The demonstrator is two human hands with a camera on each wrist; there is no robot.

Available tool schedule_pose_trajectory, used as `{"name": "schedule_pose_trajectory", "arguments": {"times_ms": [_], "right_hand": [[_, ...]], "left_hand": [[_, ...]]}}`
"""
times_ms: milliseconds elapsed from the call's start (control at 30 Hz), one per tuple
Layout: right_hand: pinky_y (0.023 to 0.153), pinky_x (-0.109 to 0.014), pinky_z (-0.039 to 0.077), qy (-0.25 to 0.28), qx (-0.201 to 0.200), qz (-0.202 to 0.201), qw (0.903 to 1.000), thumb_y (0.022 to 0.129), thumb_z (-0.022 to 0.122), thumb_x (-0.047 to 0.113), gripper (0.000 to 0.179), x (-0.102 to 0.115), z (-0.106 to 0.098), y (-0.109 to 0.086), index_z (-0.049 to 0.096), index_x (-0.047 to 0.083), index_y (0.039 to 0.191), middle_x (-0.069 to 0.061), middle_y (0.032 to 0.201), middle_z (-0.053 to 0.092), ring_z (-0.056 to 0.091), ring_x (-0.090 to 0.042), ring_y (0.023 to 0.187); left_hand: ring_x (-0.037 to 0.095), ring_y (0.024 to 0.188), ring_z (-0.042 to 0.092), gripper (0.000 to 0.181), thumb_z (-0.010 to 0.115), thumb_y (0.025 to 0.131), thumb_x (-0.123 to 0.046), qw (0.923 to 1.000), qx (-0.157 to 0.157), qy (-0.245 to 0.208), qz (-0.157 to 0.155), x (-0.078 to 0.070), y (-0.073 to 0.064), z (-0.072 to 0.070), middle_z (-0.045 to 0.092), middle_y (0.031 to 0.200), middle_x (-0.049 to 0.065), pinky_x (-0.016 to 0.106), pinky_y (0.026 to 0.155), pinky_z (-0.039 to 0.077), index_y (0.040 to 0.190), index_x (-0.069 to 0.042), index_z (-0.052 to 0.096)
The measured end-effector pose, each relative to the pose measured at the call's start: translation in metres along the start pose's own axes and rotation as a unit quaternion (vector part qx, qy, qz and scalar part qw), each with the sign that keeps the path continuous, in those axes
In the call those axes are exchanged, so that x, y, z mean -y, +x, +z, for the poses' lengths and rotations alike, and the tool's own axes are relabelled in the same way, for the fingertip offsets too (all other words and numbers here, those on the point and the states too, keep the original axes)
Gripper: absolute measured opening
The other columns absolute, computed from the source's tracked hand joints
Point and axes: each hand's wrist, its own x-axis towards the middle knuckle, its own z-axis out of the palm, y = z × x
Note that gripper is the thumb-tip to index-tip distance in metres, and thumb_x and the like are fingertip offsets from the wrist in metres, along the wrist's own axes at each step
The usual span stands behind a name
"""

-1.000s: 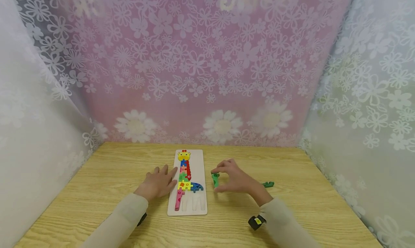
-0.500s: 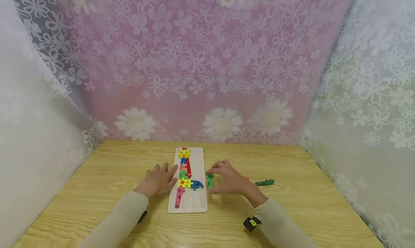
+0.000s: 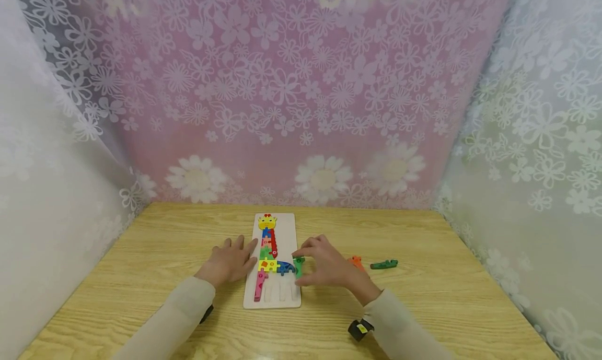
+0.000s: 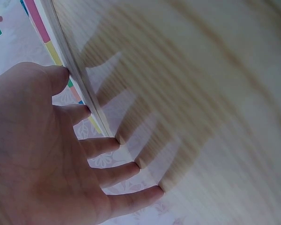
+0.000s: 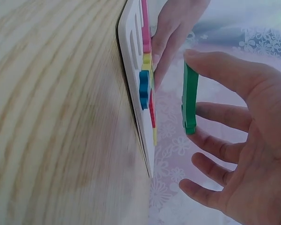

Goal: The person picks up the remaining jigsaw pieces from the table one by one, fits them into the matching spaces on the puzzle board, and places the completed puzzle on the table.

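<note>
White board point(image 3: 285, 232) cradles giraffe pieces point(image 3: 268, 266), right grip point(image 3: 322, 263) pinching green piece point(image 5: 190, 98), left grip point(image 3: 229, 265) outspread.

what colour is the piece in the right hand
Green; the piece in the right hand shows best in the right wrist view.

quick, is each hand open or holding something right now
Left hand: open, at the puzzle board edge.
Right hand: holding a green puzzle piece.

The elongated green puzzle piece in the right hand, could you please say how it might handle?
The elongated green puzzle piece is probably stiff: it looks straight, pinched in the right hand. It seems light, being small beside that hand. Its flat side suggests sliding rather than rolling.
</note>
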Motion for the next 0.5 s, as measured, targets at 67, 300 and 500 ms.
{"name": "schedule_pose_trajectory", "arguments": {"times_ms": [67,300,500], "right_hand": [[0.087,-0.039,0.047,0.001,-0.005,-0.003,1.0000,0.080,0.089,0.038,0.056,0.002,0.001,0.000,0.074,0.012,0.127,-0.008,0.125,0.066,0.046,-0.022,0.111],[0.087,-0.039,0.047,-0.007,-0.009,-0.010,0.9999,0.080,0.088,0.039,0.056,0.007,0.004,0.002,0.074,0.011,0.127,-0.009,0.124,0.066,0.047,-0.022,0.110],[0.087,-0.038,0.048,-0.016,-0.009,-0.009,0.9998,0.079,0.089,0.039,0.056,0.016,0.005,0.005,0.075,0.011,0.125,-0.008,0.123,0.067,0.048,-0.021,0.109]], "left_hand": [[0.054,0.145,0.039,0.061,0.043,0.109,-0.047,1.0000,0.001,0.000,0.000,0.000,0.000,0.000,0.035,0.165,0.022,0.075,0.108,0.039,0.162,-0.020,0.035],[0.054,0.145,0.039,0.060,0.043,0.109,-0.047,1.0000,0.001,0.000,-0.001,0.000,0.000,0.000,0.035,0.165,0.021,0.075,0.109,0.038,0.162,-0.020,0.035],[0.054,0.145,0.039,0.060,0.043,0.109,-0.046,1.0000,-0.002,-0.001,0.000,-0.001,-0.001,0.000,0.035,0.165,0.022,0.075,0.108,0.038,0.162,-0.019,0.036]]}}
